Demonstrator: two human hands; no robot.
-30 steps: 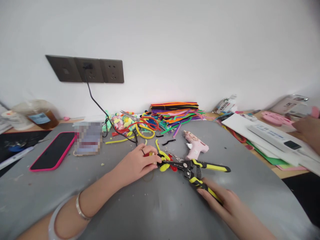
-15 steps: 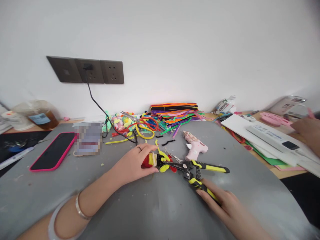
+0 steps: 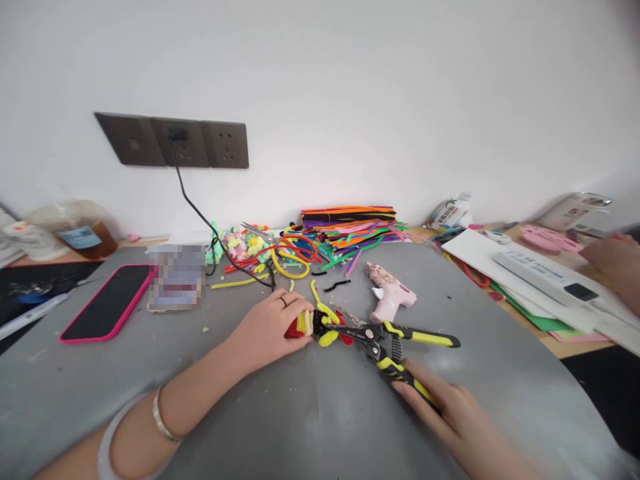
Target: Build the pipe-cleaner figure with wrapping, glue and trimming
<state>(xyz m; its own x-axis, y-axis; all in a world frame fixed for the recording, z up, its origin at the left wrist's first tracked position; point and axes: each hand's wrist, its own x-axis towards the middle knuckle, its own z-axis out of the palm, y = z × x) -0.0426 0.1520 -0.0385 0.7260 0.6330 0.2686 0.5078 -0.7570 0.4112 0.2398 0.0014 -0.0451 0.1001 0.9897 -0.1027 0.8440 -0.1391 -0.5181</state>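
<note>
My left hand (image 3: 274,325), closed, grips a small pipe-cleaner figure (image 3: 305,324) wrapped in red, yellow, white and black bands. From its right end spread yellow and red pipe-cleaner loops (image 3: 329,338). My right hand (image 3: 445,403) is closed around the lower handle of black-and-yellow wire-stripping pliers (image 3: 375,335). The handles are spread apart, and the jaw tips reach the black end of the figure among the yellow loops. Whether the jaws pinch a strand, I cannot make out. Behind them lies a pink glue gun (image 3: 393,293).
Pipe cleaners (image 3: 350,227) are heaped along the wall beside pompoms and scissors (image 3: 257,231). At left lie a pink-cased phone (image 3: 107,303) and a blurred-out packet (image 3: 176,279). Papers (image 3: 500,267) and another person's hand (image 3: 613,263) are at right. A black cord (image 3: 193,205) hangs from the socket.
The fingers of my left hand have shifted slightly on the figure. The pliers and my right hand have hardly moved.
</note>
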